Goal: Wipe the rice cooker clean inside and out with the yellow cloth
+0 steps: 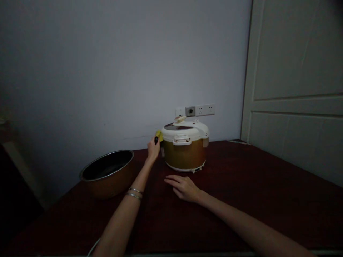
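Observation:
A pressure cooker (184, 153) with a white lid and a gold-brown body stands upright, its lid on. At its left side, my left hand (153, 148) is closed around a small yellow-and-black tool (159, 135), whose kind I cannot make out. The yellow part meets the edge of the lid, or is very close to it. In front of the cooker, my right hand (184, 187) holds nothing; its fingers stretch to the left, low over the tabletop. Whether it touches the wood I cannot tell.
To the left of my left arm stands a wide round pot (111, 182), brown outside and dark inside, with no lid. The dark red table (241, 200) meets the wall, where a row of sockets (205, 109) sits. A pale panelled door (294, 107) borders the right.

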Available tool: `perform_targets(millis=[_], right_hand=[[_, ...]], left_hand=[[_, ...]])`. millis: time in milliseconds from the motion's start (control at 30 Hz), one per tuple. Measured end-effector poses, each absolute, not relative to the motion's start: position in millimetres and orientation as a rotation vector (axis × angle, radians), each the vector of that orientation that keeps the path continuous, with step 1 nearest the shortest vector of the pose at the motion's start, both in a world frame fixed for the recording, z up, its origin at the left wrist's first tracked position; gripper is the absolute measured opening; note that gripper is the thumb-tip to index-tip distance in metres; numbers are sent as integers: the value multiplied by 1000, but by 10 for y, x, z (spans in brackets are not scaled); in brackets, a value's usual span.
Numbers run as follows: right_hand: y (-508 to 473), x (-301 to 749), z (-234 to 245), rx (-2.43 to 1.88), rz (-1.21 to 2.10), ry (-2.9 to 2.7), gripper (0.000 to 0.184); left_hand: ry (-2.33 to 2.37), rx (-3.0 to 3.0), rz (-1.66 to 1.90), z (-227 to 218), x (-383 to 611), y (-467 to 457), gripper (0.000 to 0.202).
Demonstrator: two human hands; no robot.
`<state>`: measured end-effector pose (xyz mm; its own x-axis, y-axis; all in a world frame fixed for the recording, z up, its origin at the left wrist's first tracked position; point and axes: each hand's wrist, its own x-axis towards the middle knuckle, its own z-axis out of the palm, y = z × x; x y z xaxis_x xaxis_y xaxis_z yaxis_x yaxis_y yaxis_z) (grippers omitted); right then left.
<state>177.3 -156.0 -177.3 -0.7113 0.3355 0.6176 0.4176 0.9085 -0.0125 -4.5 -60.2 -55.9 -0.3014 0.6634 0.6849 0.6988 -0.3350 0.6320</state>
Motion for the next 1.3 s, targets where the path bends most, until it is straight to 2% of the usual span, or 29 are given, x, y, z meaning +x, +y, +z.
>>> perform_targets(millis=[133, 267, 533, 700, 867, 1067, 1167, 1300], right_hand=[[-1550, 1771, -1774, -522, -171, -2418, 50], [-1530, 1755, -1791, -487, -167, -2415, 44], [-1536, 1747, -1793, -482, -207, -2415, 37], [-1533, 1780, -1782, -490, -223, -2366, 33], [-1436, 1817, -1737, -463, -306, -2340, 21], [-1446, 1944, -1724, -355, -473, -2518, 17], [-1538, 2159, -1746, -364, -456, -2585, 17], [-1645, 2575, -1791, -498, -307, -2574, 20]], left_hand=[[-1782, -1862, -1719, -950, 157, -624, 41], [-1783, -1927, -1670, -1218, 131, -710, 38], [-1616, -1851, -1803, -1052, 297, -537, 51], [-1343, -1829, -1859, -1262, 519, -625, 58], [-1249, -1922, -1623, -1494, 593, -843, 65], [-1007, -2006, -1253, -1519, 536, -960, 79], [-886, -1986, -1076, -1544, 400, -954, 74], [-586, -2054, -796, -1543, 269, -946, 56]])
